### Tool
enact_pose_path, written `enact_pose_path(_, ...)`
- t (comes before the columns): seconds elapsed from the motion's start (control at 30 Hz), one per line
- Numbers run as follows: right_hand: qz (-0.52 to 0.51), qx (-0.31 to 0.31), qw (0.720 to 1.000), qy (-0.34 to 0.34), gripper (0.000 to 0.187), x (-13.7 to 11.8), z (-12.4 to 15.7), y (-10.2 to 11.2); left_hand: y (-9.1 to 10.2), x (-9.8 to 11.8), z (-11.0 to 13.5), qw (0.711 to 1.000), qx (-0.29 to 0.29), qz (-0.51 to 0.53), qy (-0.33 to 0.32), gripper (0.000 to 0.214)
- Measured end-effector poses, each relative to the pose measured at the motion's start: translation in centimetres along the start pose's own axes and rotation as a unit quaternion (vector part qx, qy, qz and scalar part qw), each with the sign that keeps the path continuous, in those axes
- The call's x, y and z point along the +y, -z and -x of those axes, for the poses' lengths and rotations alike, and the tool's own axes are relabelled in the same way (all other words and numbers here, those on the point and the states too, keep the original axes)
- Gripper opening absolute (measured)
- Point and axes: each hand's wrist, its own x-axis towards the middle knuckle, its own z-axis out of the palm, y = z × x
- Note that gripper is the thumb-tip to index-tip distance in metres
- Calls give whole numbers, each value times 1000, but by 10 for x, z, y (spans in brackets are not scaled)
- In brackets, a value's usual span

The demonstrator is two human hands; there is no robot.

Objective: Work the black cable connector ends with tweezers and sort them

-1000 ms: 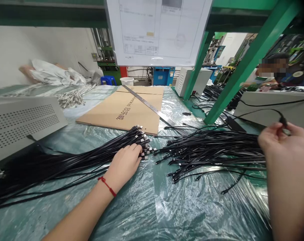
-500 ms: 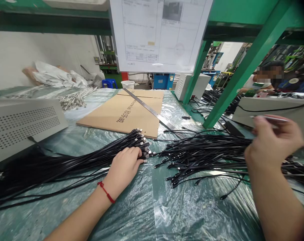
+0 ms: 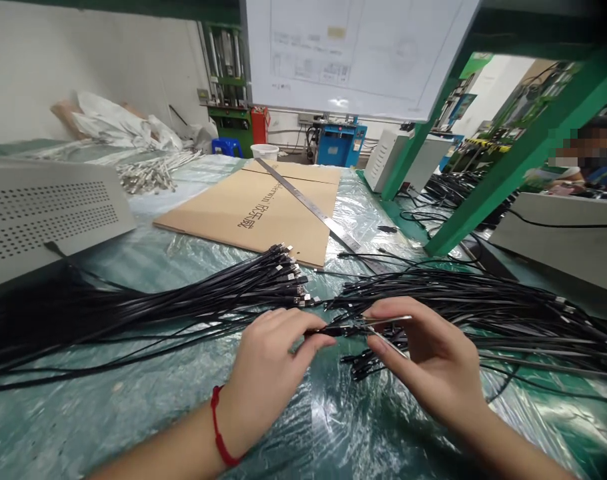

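My left hand (image 3: 271, 370), with a red string round its wrist, pinches the end of a black cable (image 3: 333, 329) between thumb and fingers. My right hand (image 3: 426, 363) meets it from the right and holds thin metal tweezers (image 3: 389, 325) whose tips touch the same cable end. A tidy bundle of black cables with metal plugs (image 3: 223, 293) lies to the left, just behind my left hand. A looser pile of black cables (image 3: 483, 303) spreads to the right, behind my right hand.
Clear plastic sheeting covers the green table (image 3: 148, 400). A flat cardboard sheet (image 3: 263, 213) with a steel ruler (image 3: 308, 203) lies behind. A grey perforated metal box (image 3: 43, 210) stands left. A green post (image 3: 508, 160) rises at right, and another person (image 3: 591, 157) sits beyond it.
My right hand came from the far right to the middle with the tweezers. My left hand left the bundle's end and now pinches one cable. The view tilted down.
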Motion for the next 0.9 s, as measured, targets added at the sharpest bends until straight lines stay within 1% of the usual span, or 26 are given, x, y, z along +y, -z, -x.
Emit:
enact_pose_path(0.07,15,-6,998,68,31,-5,4,-1,-1,7,2,1000,0,26,11,8)
enact_pose_path(0.13,15,-28,992,122,37,-12,7,-1,-2,14,5,999,-4,49,1,9)
enact_pose_path(0.2,30,-53,985,162,38,-20,8,0,-3,18,9,998,-5,59,-21,7)
enact_pose_path(0.27,60,-77,977,187,36,-27,6,2,-4,20,11,997,-2,61,-37,5)
enact_pose_path(0.43,106,-117,963,220,34,-31,0,1,-4,18,15,997,-22,60,-47,5)
enact_pose_path(0.7,128,-112,960,221,30,-25,2,-4,-5,16,16,997,-32,56,-45,9)
enact_pose_path(0.9,133,-115,957,229,32,-22,3,-6,-5,15,16,996,-51,51,-48,10)
